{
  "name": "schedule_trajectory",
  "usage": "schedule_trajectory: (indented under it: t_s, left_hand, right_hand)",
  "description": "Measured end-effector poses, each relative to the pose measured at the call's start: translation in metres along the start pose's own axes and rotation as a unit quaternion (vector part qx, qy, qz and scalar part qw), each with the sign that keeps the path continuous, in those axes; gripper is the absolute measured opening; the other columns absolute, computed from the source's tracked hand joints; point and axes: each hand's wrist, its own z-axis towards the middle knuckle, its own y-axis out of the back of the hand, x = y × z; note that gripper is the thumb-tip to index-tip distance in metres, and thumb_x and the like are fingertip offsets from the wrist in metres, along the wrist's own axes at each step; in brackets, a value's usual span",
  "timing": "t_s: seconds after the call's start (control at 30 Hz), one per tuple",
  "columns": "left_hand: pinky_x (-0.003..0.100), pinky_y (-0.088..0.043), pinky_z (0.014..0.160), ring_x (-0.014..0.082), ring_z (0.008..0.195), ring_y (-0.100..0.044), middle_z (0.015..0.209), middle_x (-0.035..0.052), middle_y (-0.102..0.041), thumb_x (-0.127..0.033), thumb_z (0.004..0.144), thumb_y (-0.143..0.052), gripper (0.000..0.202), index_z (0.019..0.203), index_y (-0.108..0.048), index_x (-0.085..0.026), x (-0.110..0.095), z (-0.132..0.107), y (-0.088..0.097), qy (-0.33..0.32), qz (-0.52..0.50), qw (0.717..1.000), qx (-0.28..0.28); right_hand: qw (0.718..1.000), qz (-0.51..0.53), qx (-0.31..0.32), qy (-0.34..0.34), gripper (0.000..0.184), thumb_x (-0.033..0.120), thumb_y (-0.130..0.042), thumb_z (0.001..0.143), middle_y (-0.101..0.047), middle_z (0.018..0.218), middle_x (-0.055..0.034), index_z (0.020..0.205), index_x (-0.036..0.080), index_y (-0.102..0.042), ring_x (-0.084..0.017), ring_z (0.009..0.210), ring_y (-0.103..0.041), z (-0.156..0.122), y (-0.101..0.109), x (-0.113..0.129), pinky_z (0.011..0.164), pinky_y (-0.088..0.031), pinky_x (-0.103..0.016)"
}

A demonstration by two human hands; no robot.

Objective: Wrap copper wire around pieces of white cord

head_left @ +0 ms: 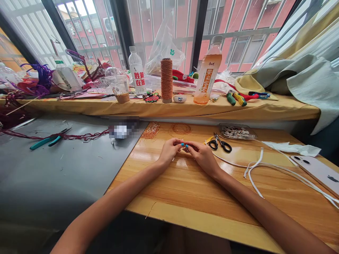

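My left hand [169, 152] and my right hand [203, 157] meet over the wooden table [164, 187], fingertips almost touching. Both are closed in a pinch around something small, mostly hidden by the fingers and too small to name. Just beyond them lies a loose coil of thin orange cord [181, 128]. A bundle of short orange and pale cord pieces [150, 130] rests to its left. Black-handled scissors [221, 144] lie right of my right hand, by a white cord [230, 162]. Behind the scissors sits a clear plastic tray [254, 136] of small pale and dark pieces.
A phone [321, 173], a tissue [293, 148] and white straps [256, 176] occupy the right side. Teal pliers [46, 141] lie on the grey surface at left. The ledge holds an orange cord spool [166, 81], a tea bottle [208, 72], a water bottle [137, 72] and a cup [120, 90].
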Motion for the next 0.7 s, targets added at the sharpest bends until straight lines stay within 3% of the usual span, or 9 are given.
schedule_trajectory:
  t_s: [0.2,0.43,0.7]
  left_hand:
    - [0.019,-0.034,0.053,0.0067,0.053,-0.044,0.061,-0.0002,-0.056,-0.016,0.061,-0.056,0.01,0.069,-0.059,-0.011,0.0027,0.001,0.0003,-0.015,0.023,0.999,0.017]
    - [0.019,-0.034,0.052,0.0067,0.052,-0.043,0.06,-0.0009,-0.055,-0.015,0.061,-0.056,0.01,0.069,-0.06,-0.011,0.0024,0.0018,0.001,-0.015,0.035,0.999,0.013]
    - [0.018,-0.034,0.051,0.0066,0.053,-0.044,0.061,-0.0007,-0.055,-0.013,0.064,-0.053,0.009,0.07,-0.058,-0.011,0.0064,0.0042,0.0012,-0.021,0.063,0.998,0.016]
  right_hand:
    - [0.999,-0.035,-0.009,-0.003,0.022,0.024,-0.042,0.078,-0.065,0.081,-0.0051,0.085,0.017,-0.061,-0.016,0.069,-0.06,0.0,-0.0002,0.0003,0.064,-0.042,-0.025]
    - [0.993,-0.101,0.0,0.053,0.021,0.022,-0.041,0.079,-0.064,0.087,-0.0045,0.086,0.02,-0.061,-0.017,0.078,-0.058,0.0016,-0.0005,-0.0053,0.071,-0.041,-0.027]
    - [0.987,-0.146,0.012,0.068,0.021,0.021,-0.038,0.08,-0.064,0.083,-0.0063,0.083,0.017,-0.059,-0.017,0.076,-0.057,0.0028,0.0001,-0.0085,0.07,-0.04,-0.027]
